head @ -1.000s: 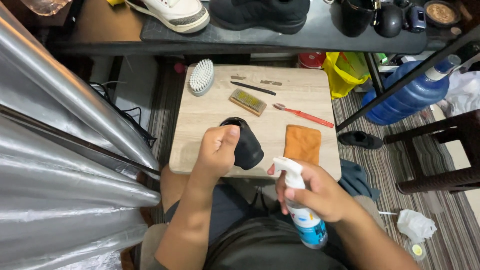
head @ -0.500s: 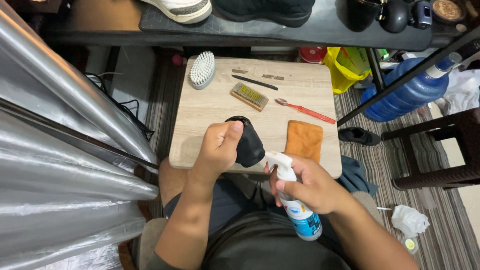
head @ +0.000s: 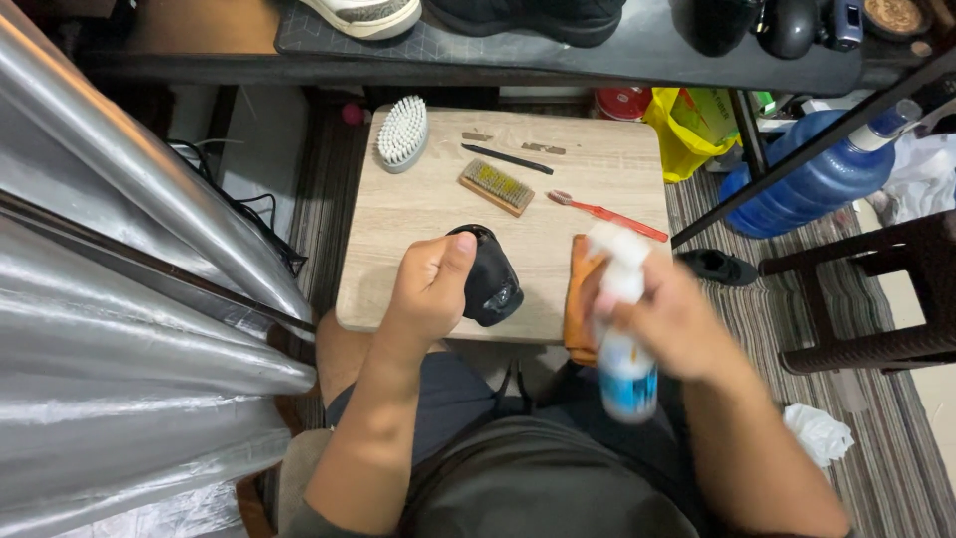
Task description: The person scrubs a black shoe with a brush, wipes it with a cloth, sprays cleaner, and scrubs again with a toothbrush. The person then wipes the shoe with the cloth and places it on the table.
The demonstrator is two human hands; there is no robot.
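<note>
Head view shows us early in the work: our left hand [head: 430, 289] grips a small black shoe [head: 490, 287] over the desk [head: 418, 214] front edge, our right hand [head: 669, 324] wraps a blurred white spray bottle [head: 625, 349] beside it; brushes lie untouched, shoe looks dull, dry

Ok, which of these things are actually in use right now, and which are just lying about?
In use:
left hand holding black shoe
right hand gripping spray bottle

Lying about:
white brush
wooden brush
red toothbrush
orange cloth
blue water jug
</note>
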